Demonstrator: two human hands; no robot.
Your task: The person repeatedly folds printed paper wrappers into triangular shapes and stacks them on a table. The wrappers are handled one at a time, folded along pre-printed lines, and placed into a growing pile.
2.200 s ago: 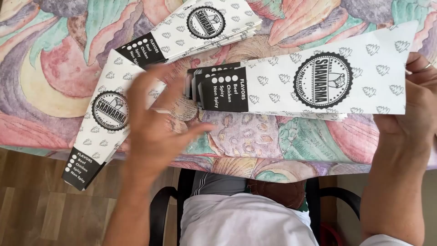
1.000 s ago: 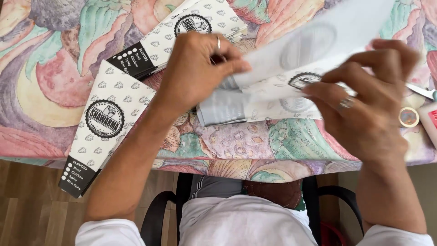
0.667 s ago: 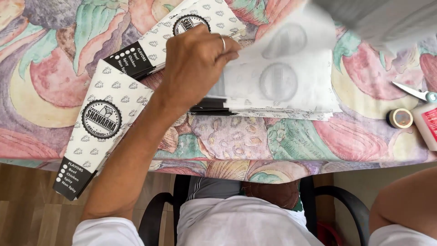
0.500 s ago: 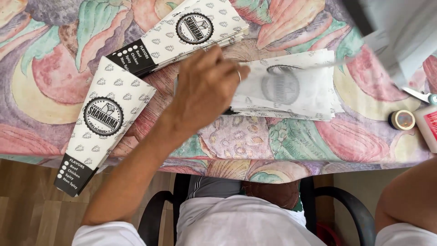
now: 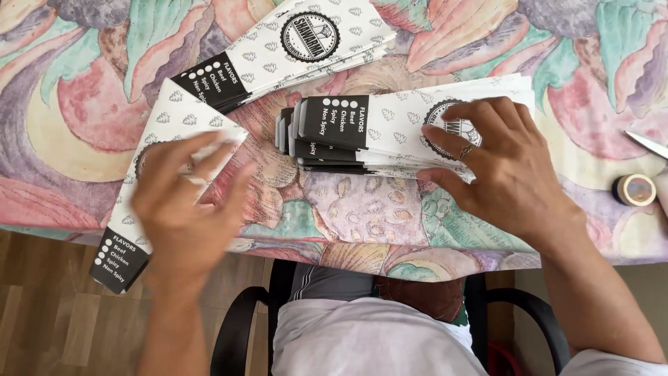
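Three groups of flat white paper sleeves with black ends and round black emblems lay on the table [image 5: 62, 83], which was covered by a large cloth of pastel leaf and flower shapes. The largest, a stack of sleeves [image 5: 390, 129] at centre, ran its long axis left to right, black ends to the left. The right hand [image 5: 497, 163] rested on its right end, fingers [image 5: 473, 115] spread flat and pressing down, closed on nothing; the stack stretched away leftward from under them. A single long sleeve [image 5: 160, 122] lay at the left, slanting from far to near and overhanging the table's near edge. The left hand [image 5: 184, 209], blurred, hovered over its middle with fingers open. Another sleeve pile [image 5: 278, 52] sat far left, untouched. A small tape roll [image 5: 634, 189] lay at the right edge.
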